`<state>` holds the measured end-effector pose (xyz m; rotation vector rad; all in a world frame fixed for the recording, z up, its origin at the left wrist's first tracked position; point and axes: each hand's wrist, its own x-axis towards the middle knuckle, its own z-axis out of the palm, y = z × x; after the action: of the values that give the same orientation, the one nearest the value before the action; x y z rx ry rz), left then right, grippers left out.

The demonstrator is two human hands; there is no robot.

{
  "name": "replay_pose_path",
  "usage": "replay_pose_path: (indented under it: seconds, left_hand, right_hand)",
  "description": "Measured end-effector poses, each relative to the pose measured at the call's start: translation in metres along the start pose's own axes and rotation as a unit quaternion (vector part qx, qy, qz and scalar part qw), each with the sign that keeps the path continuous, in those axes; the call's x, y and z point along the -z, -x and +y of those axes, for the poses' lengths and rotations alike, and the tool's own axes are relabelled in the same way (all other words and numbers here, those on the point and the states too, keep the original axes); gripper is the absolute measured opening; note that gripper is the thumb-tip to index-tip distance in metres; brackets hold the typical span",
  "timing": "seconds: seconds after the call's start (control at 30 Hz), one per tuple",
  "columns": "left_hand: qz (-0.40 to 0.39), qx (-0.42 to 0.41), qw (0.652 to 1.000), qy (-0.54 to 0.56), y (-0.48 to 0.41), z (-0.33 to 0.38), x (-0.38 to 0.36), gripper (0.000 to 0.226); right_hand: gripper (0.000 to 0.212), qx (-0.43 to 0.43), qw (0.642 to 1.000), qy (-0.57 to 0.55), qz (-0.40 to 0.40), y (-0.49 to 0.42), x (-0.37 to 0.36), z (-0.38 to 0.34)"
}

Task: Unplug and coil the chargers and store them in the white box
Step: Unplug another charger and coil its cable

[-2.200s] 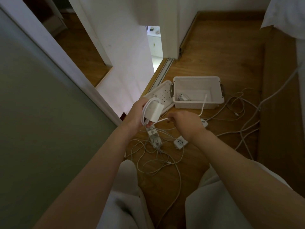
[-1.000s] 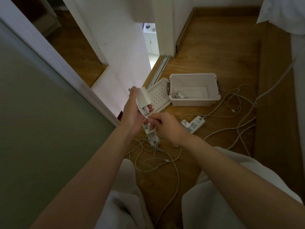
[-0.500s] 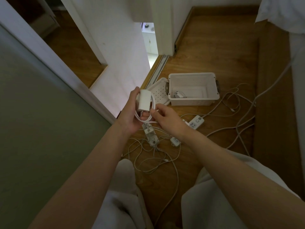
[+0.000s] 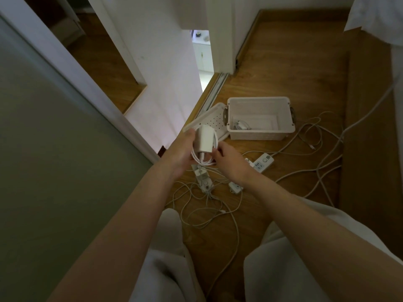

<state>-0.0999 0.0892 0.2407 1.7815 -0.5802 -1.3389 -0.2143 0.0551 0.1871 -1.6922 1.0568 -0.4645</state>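
Fingers [image 4: 218, 149] grip coiled charger [image 4: 204, 140] before white box [image 4: 261, 134].

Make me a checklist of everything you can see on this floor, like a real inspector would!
Surface: wooden floor, the person's knees at the bottom edge.
Job's things: white box open, stored charger inside; holed lid lies beside it on the door side.
Clutter: power strip right of the hands, second strip below them, small plug.
Grippers: left hand holds a white charger; right hand pinches its wound cable.
Cables: loose cables tangled near the knees, more right of the box.
Surroundings: white door, pale bedding.
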Motion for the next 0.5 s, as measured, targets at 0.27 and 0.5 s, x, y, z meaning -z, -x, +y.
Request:
replay_pose_path:
  seconds: [0.27, 0.5]
  left_hand:
    - [0.026, -0.113, 0.992, -0.052, 0.002, -0.01, -0.014, 0.049]
    - [0.082, -0.189, 0.975, -0.084, 0.002, -0.007, -0.013, 0.051]
  right_hand:
    - [0.026, 0.018, 1.0, -0.008, 0.022, 0.001, 0.004, -0.008]
    - [0.012, 0.115, 0.983, 0.14, -0.037, 0.006, 0.031, -0.014]
